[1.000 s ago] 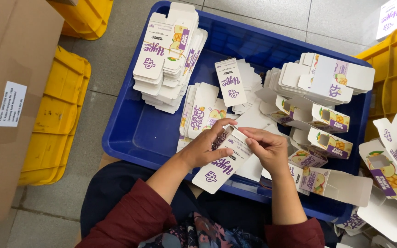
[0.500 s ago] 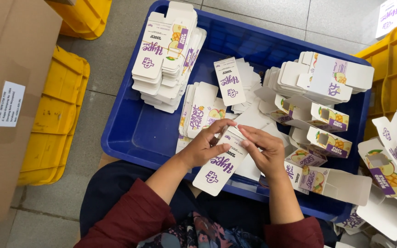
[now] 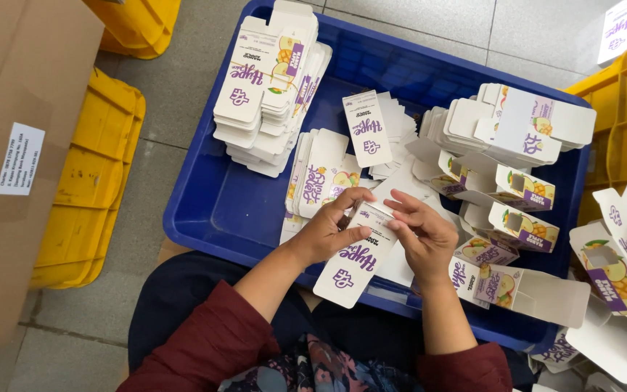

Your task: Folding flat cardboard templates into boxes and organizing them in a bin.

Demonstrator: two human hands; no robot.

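A: How much is judged done?

B: A flat white-and-purple carton blank (image 3: 355, 263) is held over the near edge of the blue crate (image 3: 212, 210); it is pinched along its left side by the left hand (image 3: 326, 231), and its upper flap is pinched by the fingertips of the right hand (image 3: 421, 234); it is not yet opened into a box.

A: And the rest?

B: Opened cartons (image 3: 517, 210) are seen at the crate's right; a tall stack of flat blanks (image 3: 270, 87) is left at the far left, so much appears undone.
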